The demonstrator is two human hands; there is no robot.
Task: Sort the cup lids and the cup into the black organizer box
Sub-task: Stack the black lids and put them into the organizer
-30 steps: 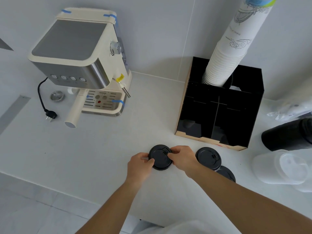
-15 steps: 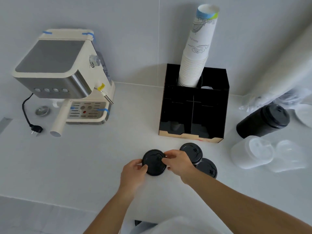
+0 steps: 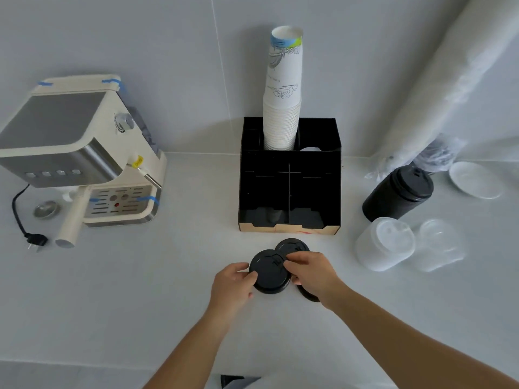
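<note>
The round black plastic cup lid (image 3: pixel 270 272) lay flat on the white tabletop (image 3: pixel 140 290), just in front of the black organizer box (image 3: pixel 289 178), and was held at opposite edges by both hands. The left hand (image 3: pixel 233 286) pinched its left rim with thumb and fingertips; the right hand (image 3: pixel 310 272) curled over its right side, fingers resting on the top face. A second black lid (image 3: pixel 290 245) sat behind it, overlapped by the first, and a third lid (image 3: pixel 307 294) showed partly beneath the right wrist. The lid was judged light, thin and somewhat flexible, with a smooth surface likely to slip under a loose pinch. The rim appeared the stiffest part and the proper place to take hold; pressure on the centre could flex it. Breakage risk was judged low.
</note>
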